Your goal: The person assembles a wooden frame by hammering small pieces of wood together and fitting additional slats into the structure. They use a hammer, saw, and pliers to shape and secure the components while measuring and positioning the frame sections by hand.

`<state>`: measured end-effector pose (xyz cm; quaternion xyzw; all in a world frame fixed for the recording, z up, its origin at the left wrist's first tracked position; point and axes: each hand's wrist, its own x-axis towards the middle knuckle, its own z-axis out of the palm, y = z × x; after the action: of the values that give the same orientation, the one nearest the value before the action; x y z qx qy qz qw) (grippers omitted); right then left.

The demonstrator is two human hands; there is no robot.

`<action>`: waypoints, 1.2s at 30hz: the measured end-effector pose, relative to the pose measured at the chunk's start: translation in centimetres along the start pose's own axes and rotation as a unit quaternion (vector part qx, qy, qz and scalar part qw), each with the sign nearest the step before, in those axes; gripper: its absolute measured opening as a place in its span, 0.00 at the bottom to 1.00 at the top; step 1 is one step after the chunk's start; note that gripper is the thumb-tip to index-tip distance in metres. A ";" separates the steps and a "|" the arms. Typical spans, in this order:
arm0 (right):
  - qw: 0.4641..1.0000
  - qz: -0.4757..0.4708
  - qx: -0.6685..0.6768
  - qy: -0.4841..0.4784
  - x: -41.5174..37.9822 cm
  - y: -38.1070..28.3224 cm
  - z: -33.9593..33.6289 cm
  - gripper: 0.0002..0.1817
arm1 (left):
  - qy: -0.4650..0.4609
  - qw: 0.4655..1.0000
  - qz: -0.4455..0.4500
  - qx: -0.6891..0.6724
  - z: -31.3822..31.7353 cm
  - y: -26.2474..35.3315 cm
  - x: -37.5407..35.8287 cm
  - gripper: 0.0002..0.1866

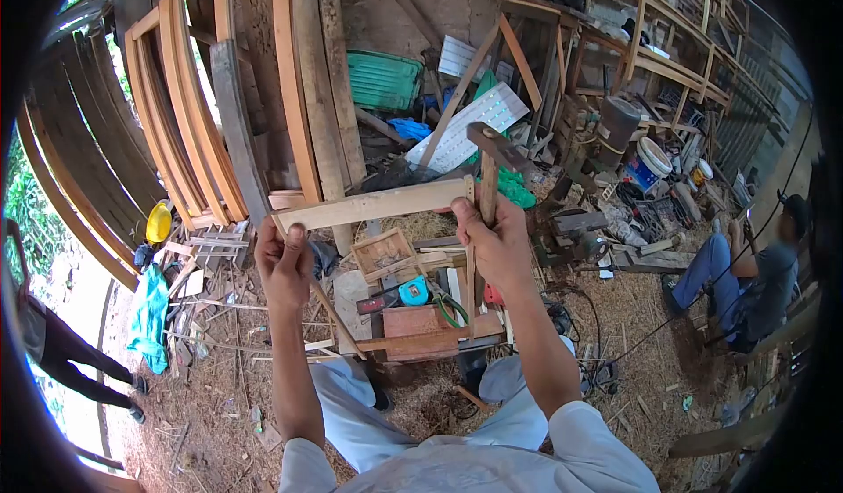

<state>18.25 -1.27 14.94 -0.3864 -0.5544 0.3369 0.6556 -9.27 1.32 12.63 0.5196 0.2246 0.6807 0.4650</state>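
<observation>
A pale wooden slat (378, 205) forms the upper side of a light wooden frame held up before me, with thin strips running down from both ends. My left hand (285, 265) grips its left corner, thumb on the near face. At the right corner, my right hand (493, 243) pinches the frame and also holds a hammer (489, 181), its head upward. Below lie a teal tape measure (413, 291), green-handled pliers (453, 307), a reddish-brown wood block (408, 319) and a shallow wooden box (384, 256).
Tall wooden frames (180, 107) lean at the left, near a yellow helmet (158, 222). One person (746, 273) sits at the right; another (66, 344) stands at the left. A dark cable (645, 339) crosses the shaving-strewn floor (228, 431). White buckets (652, 161) stand at the back right.
</observation>
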 end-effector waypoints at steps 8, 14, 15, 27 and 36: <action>0.973 0.074 -0.120 -0.182 2.6 -1.0 -0.3 0.11 | -0.189 0.814 0.166 0.524 6.4 5.7 2.6 0.26; 0.967 0.048 -0.086 -0.233 2.7 -1.7 -0.3 0.10 | -0.364 0.862 -0.249 0.250 6.6 1.4 5.7 0.19; 0.968 0.047 -0.088 -0.231 2.3 -1.4 -0.5 0.10 | -0.351 0.882 -0.219 0.224 6.4 0.9 5.4 0.17; 0.956 -0.030 -0.254 -0.140 1.4 -0.4 -0.8 0.16 | -0.339 0.897 -0.168 0.227 8.8 -1.3 3.6 0.19; 0.942 -0.059 -0.324 -0.071 1.0 -0.2 0.1 0.15 | -0.261 0.921 -0.043 0.285 9.1 -3.1 2.9 0.22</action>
<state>18.36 -0.54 15.61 -0.5195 -0.7004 0.1266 0.4728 0.24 3.64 14.89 0.7792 0.3020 0.4076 0.3681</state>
